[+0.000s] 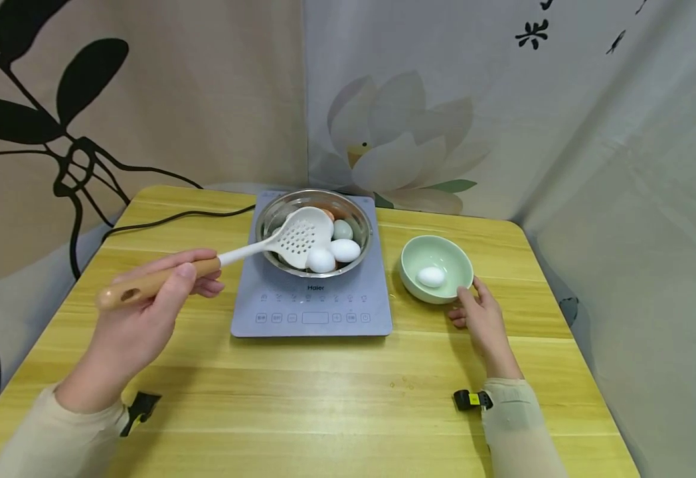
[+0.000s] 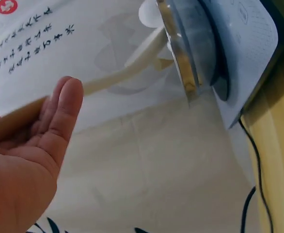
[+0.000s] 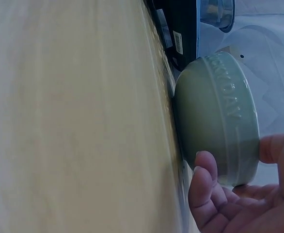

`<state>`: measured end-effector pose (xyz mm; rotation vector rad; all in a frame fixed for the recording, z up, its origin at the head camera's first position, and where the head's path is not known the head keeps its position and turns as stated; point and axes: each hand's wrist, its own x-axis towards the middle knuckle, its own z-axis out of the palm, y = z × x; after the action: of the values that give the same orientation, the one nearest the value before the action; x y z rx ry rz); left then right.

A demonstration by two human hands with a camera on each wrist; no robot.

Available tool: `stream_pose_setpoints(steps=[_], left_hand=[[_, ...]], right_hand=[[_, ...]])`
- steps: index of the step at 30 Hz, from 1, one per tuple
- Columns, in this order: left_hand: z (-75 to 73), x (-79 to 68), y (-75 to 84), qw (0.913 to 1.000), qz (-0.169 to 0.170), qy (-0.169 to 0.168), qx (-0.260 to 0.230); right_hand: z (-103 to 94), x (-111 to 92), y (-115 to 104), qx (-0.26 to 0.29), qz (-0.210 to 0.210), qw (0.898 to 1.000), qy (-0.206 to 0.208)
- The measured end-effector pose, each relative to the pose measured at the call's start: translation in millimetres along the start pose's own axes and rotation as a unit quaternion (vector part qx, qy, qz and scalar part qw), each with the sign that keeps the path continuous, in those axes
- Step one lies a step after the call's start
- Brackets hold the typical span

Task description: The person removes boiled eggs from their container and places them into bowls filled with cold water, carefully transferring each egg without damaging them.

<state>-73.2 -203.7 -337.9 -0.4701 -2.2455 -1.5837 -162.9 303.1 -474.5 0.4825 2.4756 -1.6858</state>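
Note:
My left hand [image 1: 139, 325] grips the wooden handle of a white slotted spoon [image 1: 303, 236]; the left wrist view also shows the hand [image 2: 30, 160] around that handle. The spoon's perforated head lies over the steel pot [image 1: 362, 255], against the eggs. White eggs [image 1: 345, 250], a pale greenish egg [image 1: 343, 230] and brown ones show in it; the spoon hides others. On the right, my right hand [image 1: 481, 318] holds a light green bowl [image 1: 410, 279], thumb at the rim and fingers against its outer side [image 3: 205, 111]. One white egg [image 1: 431, 277] lies inside this bowl.
Under the pot is a grey induction cooker [image 1: 315, 325] with a touch panel. Its black cord [image 1: 186, 214] runs off to the left across the wooden table [image 1: 324, 411]. Printed cloth [image 1: 420, 133] hangs behind the table. A few droplets [image 1: 404, 383] dot the tabletop.

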Motion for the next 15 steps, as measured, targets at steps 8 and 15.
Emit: stream_pose_setpoints(steps=[8,15], left_hand=[[7.8,-4.2,-2.2,0.9653,0.26,-0.006,0.023],[5.0,0.8,0.4,0.9423,0.32,-0.019,0.097]], right_hand=[[0.7,-1.4,-2.4,-0.001,-0.001,1.0,-0.001],[-0.4,-1.3,-2.8,0.0,0.002,1.0,-0.003]])
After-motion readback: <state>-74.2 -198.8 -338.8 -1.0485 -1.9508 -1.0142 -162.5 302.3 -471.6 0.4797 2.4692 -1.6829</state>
